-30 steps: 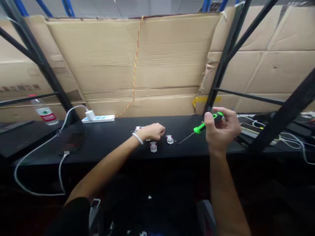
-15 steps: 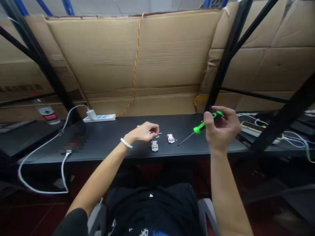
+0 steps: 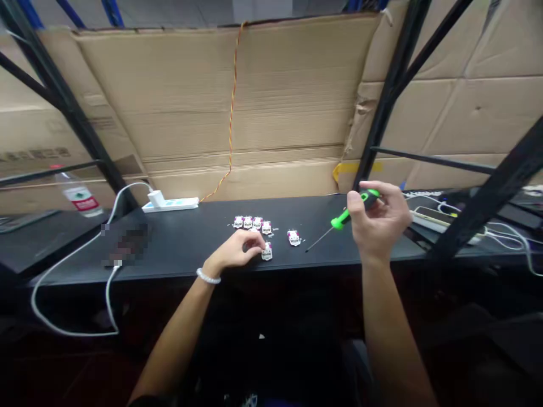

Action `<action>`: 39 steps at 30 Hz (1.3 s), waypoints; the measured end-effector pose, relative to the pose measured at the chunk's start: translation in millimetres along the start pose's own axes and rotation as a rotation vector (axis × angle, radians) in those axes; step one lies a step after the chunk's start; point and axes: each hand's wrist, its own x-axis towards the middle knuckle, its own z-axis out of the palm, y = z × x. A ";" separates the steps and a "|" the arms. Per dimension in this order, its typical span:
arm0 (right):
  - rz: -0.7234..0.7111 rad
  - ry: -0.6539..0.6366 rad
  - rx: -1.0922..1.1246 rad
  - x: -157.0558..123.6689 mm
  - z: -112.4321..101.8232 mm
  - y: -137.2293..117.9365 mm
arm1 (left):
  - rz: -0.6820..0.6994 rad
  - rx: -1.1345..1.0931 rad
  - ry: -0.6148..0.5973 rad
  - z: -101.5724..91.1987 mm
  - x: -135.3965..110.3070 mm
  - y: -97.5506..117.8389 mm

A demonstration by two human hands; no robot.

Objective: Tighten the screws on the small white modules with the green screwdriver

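My left hand point(image 3: 235, 249), a white bead bracelet at its wrist, has thumb and forefinger closed at the left edge of a small white-and-magenta part point(image 3: 267, 252) near the desk's front edge. Just beyond lies a row of several similar parts point(image 3: 248, 222), with tiny white bits beside it. Another such part point(image 3: 293, 238) rests alone to the right. Held in my right hand point(image 3: 379, 223) is a green-and-black screwdriver point(image 3: 338, 221), its thin shaft pointing down and left. Its tip is close to the desk, right of the lone part; contact cannot be made out.
On the dark desk point(image 3: 178, 243), a white power strip point(image 3: 176, 204) with a plugged-in charger stands at the back left. A white cable point(image 3: 63, 327) loops over the front edge. Black posts point(image 3: 384, 107) flank the cardboard backing. A bottle point(image 3: 82, 195) stands left; a phone and cables lie right.
My left hand has moved from over the row back toward me, its fingers coming to the near part and uncovering the row. The screwdriver in my right hand has hardly moved.
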 end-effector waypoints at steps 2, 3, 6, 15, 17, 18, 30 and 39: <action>0.003 0.004 -0.007 0.0 -0.2 0.0 | -0.002 -0.007 0.018 2.5 -1.8 1.2; 0.006 0.002 -0.015 -0.1 -0.2 -0.2 | -0.002 -0.009 0.025 3.8 -2.0 2.0; 0.017 -0.012 -0.019 -1.0 0.5 -1.5 | 0.002 0.009 0.063 8.5 -0.5 3.5; 0.018 -0.033 -0.043 -3.7 2.1 -5.7 | 0.057 0.043 0.040 18.7 4.4 -5.7; 0.021 -0.044 -0.042 -4.1 2.3 -6.3 | 0.055 0.040 0.017 19.4 4.2 -6.8; 0.021 -0.049 -0.035 -4.1 2.4 -6.6 | 0.054 0.044 0.010 19.7 4.1 -6.8; 0.045 -0.140 0.099 -15.1 10.8 -11.7 | 0.050 0.139 0.000 25.1 4.0 5.6; 0.284 -0.393 0.335 -47.4 39.1 -1.6 | -0.007 0.017 0.066 35.3 -1.0 2.3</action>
